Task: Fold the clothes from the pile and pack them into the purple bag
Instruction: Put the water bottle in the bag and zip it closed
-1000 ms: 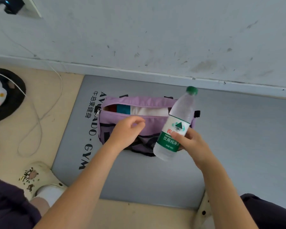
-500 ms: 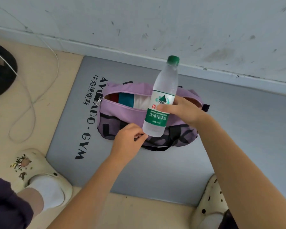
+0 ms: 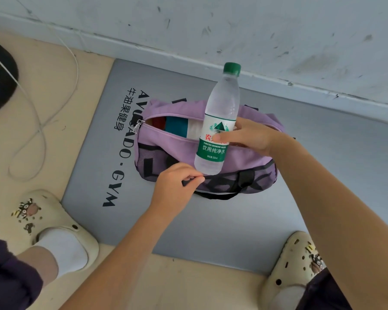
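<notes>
**Two hands, a bottle and the bag on the mat**

Nearest the camera, two cream clogs are standing at the mat's near edge: the left clog (image 3: 54,222), worn over a white sock, and the right clog (image 3: 293,265). Both forearms are reaching forward over the grey mat (image 3: 211,231). The left hand (image 3: 175,186) is curling its fingers and pinching the black mesh pocket edge on the near side of the purple bag (image 3: 173,144). The right hand (image 3: 249,136) is gripping a water bottle (image 3: 220,121), thumb across the label, holding it almost upright, tilted slightly right, in front of the bag and hiding part of its open zip. The bag is lying on the mat; folded clothes (image 3: 177,128) in red, teal and white are showing through the opening. The bottle's green label is reading "PURIFIED DRINKING WATER" and "饮用纯净水"; the mat is reading "GYM" and "牛油果健身". A white cable (image 3: 43,121) is looping on the tan floor to the left, below the scuffed wall (image 3: 278,30).
</notes>
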{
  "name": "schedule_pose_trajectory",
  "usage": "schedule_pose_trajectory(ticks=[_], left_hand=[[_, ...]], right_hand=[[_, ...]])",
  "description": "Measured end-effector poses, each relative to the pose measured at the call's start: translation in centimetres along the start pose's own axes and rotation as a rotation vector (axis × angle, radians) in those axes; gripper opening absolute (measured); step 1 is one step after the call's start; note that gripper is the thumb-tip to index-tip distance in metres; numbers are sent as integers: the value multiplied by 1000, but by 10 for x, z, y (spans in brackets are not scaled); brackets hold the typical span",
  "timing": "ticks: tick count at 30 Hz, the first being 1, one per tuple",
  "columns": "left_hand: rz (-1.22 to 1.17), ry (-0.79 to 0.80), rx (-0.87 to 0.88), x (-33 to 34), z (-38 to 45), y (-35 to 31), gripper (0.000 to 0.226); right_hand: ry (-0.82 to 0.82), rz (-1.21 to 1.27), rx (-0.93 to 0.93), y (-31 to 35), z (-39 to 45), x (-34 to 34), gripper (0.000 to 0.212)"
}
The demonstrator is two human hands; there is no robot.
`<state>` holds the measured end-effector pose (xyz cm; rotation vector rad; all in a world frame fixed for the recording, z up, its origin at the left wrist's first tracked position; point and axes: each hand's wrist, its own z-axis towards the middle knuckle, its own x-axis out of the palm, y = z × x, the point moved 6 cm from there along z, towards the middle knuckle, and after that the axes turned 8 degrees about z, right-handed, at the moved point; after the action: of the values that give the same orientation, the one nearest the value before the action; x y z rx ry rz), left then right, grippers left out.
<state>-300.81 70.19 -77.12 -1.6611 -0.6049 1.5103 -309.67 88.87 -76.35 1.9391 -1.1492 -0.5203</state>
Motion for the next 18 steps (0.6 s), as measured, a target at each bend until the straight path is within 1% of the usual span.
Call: schedule_pose_trajectory(ticks=[3, 5, 7, 8, 9, 10, 12, 14, 15, 16, 18], left_hand=[[4, 13, -39, -2, 7, -3, 9], [35, -32, -71, -13, 17, -6, 11], [143, -95, -21, -30, 31, -12, 18], [201, -98, 15, -36, 40, -16, 22], [240, -59, 31, -39, 51, -19, 28], [257, 24, 13, -38, 62, -20, 33], [271, 262, -124, -28, 82, -11, 44], [335, 451, -254, -19, 93, 0, 46], [362, 492, -281, -18, 97, 3, 41], [377, 490, -279, -20, 101, 4, 32], [375, 428, -240, -24, 107, 2, 24]], right_hand=[[-43, -55, -54, 8, -14, -1, 48], [-54, -83, -102, 12, -23, 0, 47], [-65, -89, -133, 14, -29, 2, 49], [-74, -91, -140, 14, -31, 3, 50], [-83, -93, -144, 13, -33, 3, 52], [-91, -99, -145, 12, -34, 3, 53], [-110, -120, -150, 10, -35, 3, 55], [-131, -128, -157, 8, -35, 4, 56], [-139, -128, -164, 7, -36, 4, 57], [-147, -129, -173, 7, -38, 4, 57], [-165, -138, -191, 8, -41, 3, 56]])
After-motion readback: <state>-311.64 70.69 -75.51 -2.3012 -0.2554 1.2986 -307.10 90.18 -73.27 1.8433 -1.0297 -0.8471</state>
